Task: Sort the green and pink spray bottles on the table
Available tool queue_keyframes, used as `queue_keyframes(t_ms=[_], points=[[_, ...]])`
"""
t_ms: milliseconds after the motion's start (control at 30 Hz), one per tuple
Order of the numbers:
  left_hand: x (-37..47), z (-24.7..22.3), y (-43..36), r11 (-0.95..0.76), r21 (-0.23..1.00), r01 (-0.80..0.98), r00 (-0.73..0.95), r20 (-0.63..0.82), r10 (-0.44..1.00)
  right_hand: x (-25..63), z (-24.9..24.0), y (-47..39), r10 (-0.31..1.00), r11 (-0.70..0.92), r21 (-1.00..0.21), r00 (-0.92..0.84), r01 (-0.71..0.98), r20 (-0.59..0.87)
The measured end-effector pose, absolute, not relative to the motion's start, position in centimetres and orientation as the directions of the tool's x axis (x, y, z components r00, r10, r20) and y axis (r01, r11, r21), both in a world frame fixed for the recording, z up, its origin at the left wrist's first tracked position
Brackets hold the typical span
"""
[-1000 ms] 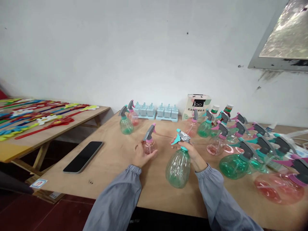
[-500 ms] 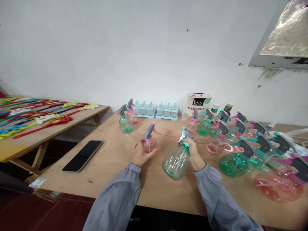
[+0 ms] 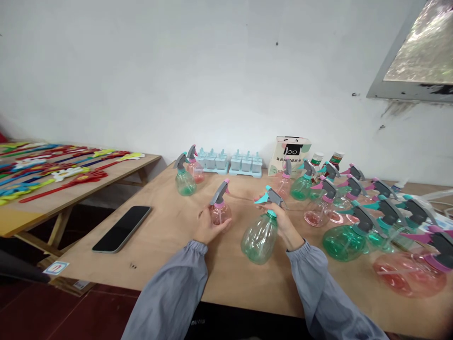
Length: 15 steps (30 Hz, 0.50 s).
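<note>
My left hand point(image 3: 208, 226) is wrapped round the body of a pink spray bottle point(image 3: 220, 215), which stands upright on the table with its grey and pink head up. In my right hand point(image 3: 282, 222) is a clear green spray bottle point(image 3: 260, 238), gripped at the neck below its grey head and turquoise trigger. That bottle leans a little; whether its base touches the table I cannot tell. Right of it lie or stand several more spray bottles, the nearest a green spray bottle point(image 3: 343, 242) and a pink spray bottle point(image 3: 410, 274).
A phone point(image 3: 122, 229) lies on the wooden table point(image 3: 170, 269) at the left. Two pale blue popsicle molds point(image 3: 246, 165) and a printed box point(image 3: 290, 156) stand by the wall. Another pair of spray bottles is at the back left. A second table holds colourful hand-shaped clappers point(image 3: 71, 174).
The green bottle in my right hand has become more upright, and its trigger now stands farther out from the neck. My left hand and the pink bottle have stayed put.
</note>
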<state>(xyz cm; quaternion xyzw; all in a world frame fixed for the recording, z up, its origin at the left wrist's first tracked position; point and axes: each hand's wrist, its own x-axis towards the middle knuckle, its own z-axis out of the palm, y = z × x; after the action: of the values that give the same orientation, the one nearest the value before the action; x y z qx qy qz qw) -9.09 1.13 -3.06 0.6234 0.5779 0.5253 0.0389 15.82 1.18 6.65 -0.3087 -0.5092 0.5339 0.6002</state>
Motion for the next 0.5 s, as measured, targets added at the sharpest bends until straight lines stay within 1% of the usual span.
queue_keyframes(t_ms=[67, 200, 267, 367, 500], points=[[-9.1, -2.9, 1.1, -0.324, 0.666, 0.672, -0.225, 0.601, 0.767, 15.5, 6.7, 1.0, 0.957, 0.253, -0.919, -0.058, -0.301, 0.283], [-9.1, -2.8, 1.0, -0.311, 0.679, 0.665, -0.231, 0.583, 0.779, 15.1, 6.7, 0.9, 0.954, 0.301, -0.909, 0.104, -0.288, 0.283], [-9.0, -2.7, 1.0, -0.320, 0.677, 0.662, -0.223, 0.586, 0.779, 15.4, 6.6, 1.2, 0.941, 0.334, -0.909, 0.134, -0.249, 0.310], [-9.0, -2.8, 1.0, -0.340, 0.674, 0.656, -0.220, 0.602, 0.768, 16.8, 6.5, 1.8, 0.903, 0.416, -0.904, 0.165, -0.102, 0.397], [-8.9, -3.0, 1.1, -0.345, 0.675, 0.652, -0.226, 0.607, 0.762, 19.6, 6.5, 3.0, 0.796, 0.479, -0.865, 0.340, 0.150, 0.500]])
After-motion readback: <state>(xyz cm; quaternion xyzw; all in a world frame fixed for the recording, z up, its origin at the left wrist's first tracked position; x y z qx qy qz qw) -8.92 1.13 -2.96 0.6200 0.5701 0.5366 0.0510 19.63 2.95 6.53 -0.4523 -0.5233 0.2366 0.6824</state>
